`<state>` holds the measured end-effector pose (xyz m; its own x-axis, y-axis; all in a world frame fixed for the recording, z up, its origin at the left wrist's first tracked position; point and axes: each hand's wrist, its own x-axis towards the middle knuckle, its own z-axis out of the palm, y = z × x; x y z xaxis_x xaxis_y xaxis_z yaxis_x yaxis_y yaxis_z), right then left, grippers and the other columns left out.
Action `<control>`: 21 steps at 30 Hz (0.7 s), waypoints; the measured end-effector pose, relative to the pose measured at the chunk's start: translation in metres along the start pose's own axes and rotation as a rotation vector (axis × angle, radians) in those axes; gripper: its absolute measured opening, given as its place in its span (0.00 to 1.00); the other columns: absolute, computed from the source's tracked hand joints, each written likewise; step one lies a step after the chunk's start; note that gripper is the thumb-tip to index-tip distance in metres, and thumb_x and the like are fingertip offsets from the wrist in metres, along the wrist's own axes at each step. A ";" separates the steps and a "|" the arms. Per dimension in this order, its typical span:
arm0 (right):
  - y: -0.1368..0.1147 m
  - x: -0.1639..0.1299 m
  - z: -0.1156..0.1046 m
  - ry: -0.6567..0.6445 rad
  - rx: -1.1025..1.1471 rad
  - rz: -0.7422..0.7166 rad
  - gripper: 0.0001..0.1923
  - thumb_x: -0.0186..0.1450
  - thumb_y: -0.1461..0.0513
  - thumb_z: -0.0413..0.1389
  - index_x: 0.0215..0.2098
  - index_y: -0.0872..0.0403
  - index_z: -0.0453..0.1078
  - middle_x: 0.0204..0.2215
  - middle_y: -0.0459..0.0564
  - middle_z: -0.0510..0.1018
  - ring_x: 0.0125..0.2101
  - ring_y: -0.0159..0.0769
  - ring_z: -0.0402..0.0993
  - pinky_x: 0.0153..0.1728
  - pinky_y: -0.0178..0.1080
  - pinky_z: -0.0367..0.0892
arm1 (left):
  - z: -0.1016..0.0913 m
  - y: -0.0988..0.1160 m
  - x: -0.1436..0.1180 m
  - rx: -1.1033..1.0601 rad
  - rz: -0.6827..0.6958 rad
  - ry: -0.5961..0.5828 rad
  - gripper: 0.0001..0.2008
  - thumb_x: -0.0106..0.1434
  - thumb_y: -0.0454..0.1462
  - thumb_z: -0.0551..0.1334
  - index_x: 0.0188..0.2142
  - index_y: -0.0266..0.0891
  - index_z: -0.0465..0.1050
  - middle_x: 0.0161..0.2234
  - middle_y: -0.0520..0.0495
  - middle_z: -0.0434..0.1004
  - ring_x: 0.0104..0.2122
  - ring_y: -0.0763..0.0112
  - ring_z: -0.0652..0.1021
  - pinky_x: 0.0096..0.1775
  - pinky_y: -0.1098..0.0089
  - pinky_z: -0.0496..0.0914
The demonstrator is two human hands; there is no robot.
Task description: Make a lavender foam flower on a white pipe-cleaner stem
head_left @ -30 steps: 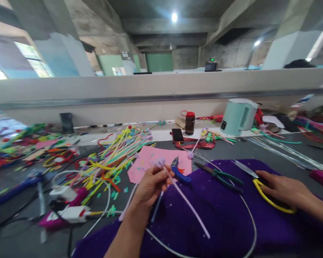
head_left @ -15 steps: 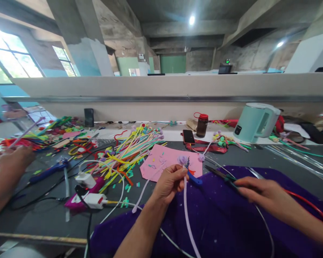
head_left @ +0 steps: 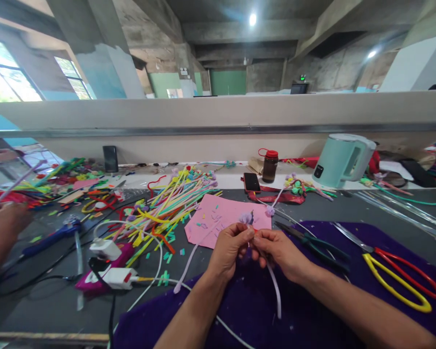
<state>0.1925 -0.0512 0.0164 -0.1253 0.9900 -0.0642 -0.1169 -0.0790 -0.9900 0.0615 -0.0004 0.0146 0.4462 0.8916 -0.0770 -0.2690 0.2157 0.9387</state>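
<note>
1. I see my left hand (head_left: 228, 247) and right hand (head_left: 278, 249) meeting at the centre of the view, fingertips pinched together on a lilac pipe cleaner (head_left: 275, 288).
2. Its curled flower-like tip (head_left: 245, 218) stands just above my thumbs at 12 o'clock; the stem trails down toward 5 o'clock over the purple cloth (head_left: 312, 310).
3. The pink paper sheet (head_left: 218, 220) lies just beyond my hands on the grey table (head_left: 51, 300).
4. Green-handled pliers (head_left: 321, 245) lie at 3 o'clock, close to my right hand; scissors with red and yellow handles (head_left: 399, 271) lie farther out.
5. A heap of coloured pipe cleaners (head_left: 167, 203) spreads at 10 o'clock.
6. Another person's hand (head_left: 2, 230) is at 9 o'clock, blurred.
</note>
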 end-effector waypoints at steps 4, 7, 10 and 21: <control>0.000 -0.004 -0.001 0.001 0.058 0.002 0.15 0.58 0.52 0.54 0.25 0.57 0.64 0.18 0.43 0.72 0.13 0.22 0.63 0.12 0.27 0.46 | 0.000 0.000 0.002 -0.005 -0.054 -0.015 0.12 0.50 0.42 0.65 0.29 0.33 0.71 0.15 0.57 0.61 0.13 0.85 0.59 0.15 0.80 0.50; 0.003 -0.006 -0.003 0.010 0.058 0.011 0.15 0.58 0.53 0.54 0.25 0.57 0.63 0.17 0.42 0.72 0.12 0.22 0.62 0.12 0.26 0.47 | 0.001 -0.002 0.003 0.011 -0.048 -0.022 0.12 0.49 0.42 0.65 0.26 0.33 0.70 0.15 0.56 0.62 0.13 0.85 0.59 0.15 0.80 0.50; 0.006 -0.006 -0.005 0.010 0.049 0.020 0.14 0.58 0.53 0.54 0.25 0.56 0.63 0.17 0.41 0.71 0.12 0.21 0.62 0.12 0.25 0.48 | 0.002 -0.002 0.003 0.030 -0.044 -0.011 0.12 0.49 0.42 0.65 0.24 0.33 0.70 0.14 0.56 0.61 0.13 0.85 0.59 0.15 0.80 0.50; 0.008 -0.005 -0.003 -0.014 0.045 0.028 0.14 0.58 0.54 0.54 0.24 0.56 0.62 0.15 0.41 0.71 0.11 0.21 0.62 0.11 0.24 0.47 | 0.001 -0.004 0.005 0.023 -0.073 -0.008 0.14 0.48 0.42 0.65 0.19 0.34 0.65 0.10 0.57 0.59 0.11 0.85 0.57 0.15 0.79 0.48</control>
<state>0.1955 -0.0568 0.0088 -0.1426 0.9857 -0.0899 -0.1573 -0.1123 -0.9811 0.0651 0.0026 0.0105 0.4705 0.8707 -0.1433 -0.2158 0.2710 0.9381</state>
